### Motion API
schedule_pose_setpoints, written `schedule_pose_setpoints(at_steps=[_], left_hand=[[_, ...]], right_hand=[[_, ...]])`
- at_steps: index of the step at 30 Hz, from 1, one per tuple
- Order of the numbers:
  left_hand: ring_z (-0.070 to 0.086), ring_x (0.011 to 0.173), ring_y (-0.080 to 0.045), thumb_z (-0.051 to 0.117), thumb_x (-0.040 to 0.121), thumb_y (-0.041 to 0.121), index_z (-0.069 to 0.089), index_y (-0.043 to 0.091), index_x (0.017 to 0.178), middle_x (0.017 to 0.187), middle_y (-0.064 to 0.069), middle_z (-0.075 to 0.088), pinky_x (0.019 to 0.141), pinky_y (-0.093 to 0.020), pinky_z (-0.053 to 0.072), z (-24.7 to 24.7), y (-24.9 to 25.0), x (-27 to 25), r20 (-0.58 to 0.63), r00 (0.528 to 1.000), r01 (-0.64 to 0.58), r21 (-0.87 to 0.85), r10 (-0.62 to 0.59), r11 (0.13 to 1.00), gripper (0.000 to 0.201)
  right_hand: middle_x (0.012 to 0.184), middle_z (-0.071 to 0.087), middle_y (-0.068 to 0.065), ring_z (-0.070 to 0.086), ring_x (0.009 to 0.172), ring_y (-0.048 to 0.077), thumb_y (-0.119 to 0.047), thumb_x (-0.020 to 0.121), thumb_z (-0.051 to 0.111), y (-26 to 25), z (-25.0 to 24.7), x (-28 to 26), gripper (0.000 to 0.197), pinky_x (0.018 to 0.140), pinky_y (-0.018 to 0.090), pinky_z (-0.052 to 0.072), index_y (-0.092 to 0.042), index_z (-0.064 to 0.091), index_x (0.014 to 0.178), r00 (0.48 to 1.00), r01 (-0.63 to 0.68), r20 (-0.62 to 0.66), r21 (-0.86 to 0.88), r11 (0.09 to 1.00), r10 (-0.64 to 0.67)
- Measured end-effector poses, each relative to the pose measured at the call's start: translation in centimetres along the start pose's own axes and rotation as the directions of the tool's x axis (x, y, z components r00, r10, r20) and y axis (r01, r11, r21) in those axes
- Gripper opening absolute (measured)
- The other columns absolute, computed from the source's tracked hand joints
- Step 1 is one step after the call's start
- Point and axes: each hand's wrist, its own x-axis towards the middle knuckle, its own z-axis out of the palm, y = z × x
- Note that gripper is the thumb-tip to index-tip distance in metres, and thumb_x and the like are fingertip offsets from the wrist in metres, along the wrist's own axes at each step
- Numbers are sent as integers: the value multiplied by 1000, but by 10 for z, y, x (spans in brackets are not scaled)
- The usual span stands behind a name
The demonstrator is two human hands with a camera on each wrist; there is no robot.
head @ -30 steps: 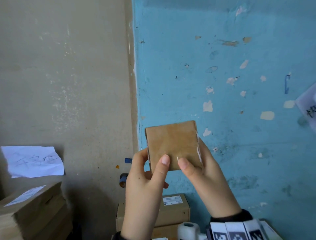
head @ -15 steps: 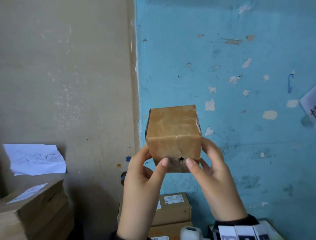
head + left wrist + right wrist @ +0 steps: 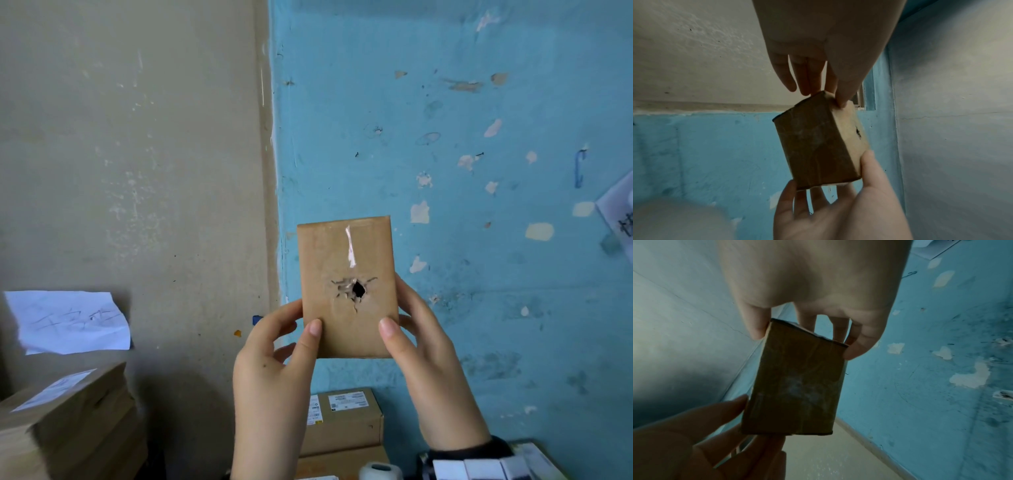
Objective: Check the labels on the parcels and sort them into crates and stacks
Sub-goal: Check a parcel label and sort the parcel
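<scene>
I hold a small brown cardboard parcel (image 3: pixel 346 260) up in front of the wall with both hands. The face turned to me carries a strip of clear tape and a torn hole (image 3: pixel 358 290); no label shows on it. My left hand (image 3: pixel 303 318) pinches its lower left edge, thumb in front and fingers behind. My right hand (image 3: pixel 394 315) pinches the lower right edge the same way. In the left wrist view the parcel (image 3: pixel 813 149) sits between my left hand (image 3: pixel 825 95) above and the other hand below. The right wrist view shows a plain taped side of the parcel (image 3: pixel 797 382) under my right hand (image 3: pixel 804 340).
A stack of flat cardboard boxes (image 3: pixel 68 421) with a white label stands at the lower left. Labelled cardboard boxes (image 3: pixel 346 421) sit below my hands. Handwritten paper sheets hang on the beige wall (image 3: pixel 72 322) and the blue wall (image 3: pixel 620 219).
The parcel has been rolled over in my fingers: first a plain face showed, then an edge, and now the taller face with the hole. Both hands kept hold.
</scene>
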Motion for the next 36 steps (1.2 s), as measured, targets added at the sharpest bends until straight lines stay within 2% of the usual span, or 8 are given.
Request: schedule_pose_setpoints(at_steps=[6,10,12,15,17,22,29,36], left_hand=[[61,112,-1,74,72,45,62,42,115,116,18,67,82,-12,53,-1,5,-5,141,989,-38,-113,54,993,44],[56,124,-5,78,69,42,53,32,137,131,13,63,85,-15,52,-2,-1,-5,277,959,0,-202,57,979,74],[53,130,-11,78,67,43,48,30,142,134,11,61,91,-22,54,-1,-5,-4,278,960,24,-215,38,976,82],[55,129,-15,74,68,51,48,32,142,134,8,62,103,-41,49,-1,-6,-6,276,961,42,-232,24,972,82],[58,125,-16,70,72,50,50,28,141,130,5,64,104,-45,48,-1,-3,-7,294,955,38,-235,34,971,75],[62,119,-13,64,73,55,52,28,138,125,4,67,100,-43,51,3,1,-10,257,965,-6,-185,54,983,71],[60,121,-14,65,73,54,53,29,137,126,7,66,101,-45,50,3,6,-12,215,975,-19,-185,59,983,70],[59,123,-14,67,71,53,52,33,136,128,9,65,103,-45,49,-2,9,-11,205,977,-16,-201,57,980,69]], right_hand=[[140,44,-11,47,120,-8,-97,59,39,-1,2,-2,106,96,21,48,-33,44,143,1000,24,16,-159,987,-22],[128,56,-5,49,128,10,-86,67,52,-4,7,-4,73,103,35,43,-38,61,121,998,60,6,-126,990,-59],[125,59,-5,55,123,15,-84,64,59,-2,7,-4,67,100,38,47,-42,62,115,1000,24,-13,-89,996,-25],[120,66,0,64,110,18,-85,55,66,1,6,-6,90,97,46,50,-28,58,125,999,-43,-25,-51,998,42],[107,71,1,69,100,14,-82,51,71,1,6,-7,99,92,41,54,-20,56,126,997,-71,-34,-36,997,70],[89,70,-21,66,77,-4,-59,60,63,-10,8,-8,74,70,12,49,-13,54,117,998,-54,-22,-11,998,54],[107,71,-8,69,94,6,-57,59,62,-14,10,-8,63,82,27,51,-22,59,112,994,-98,-52,3,995,98],[102,72,-9,69,92,5,-50,61,62,-17,13,-8,56,77,24,50,-22,60,109,993,-113,-32,7,994,113]])
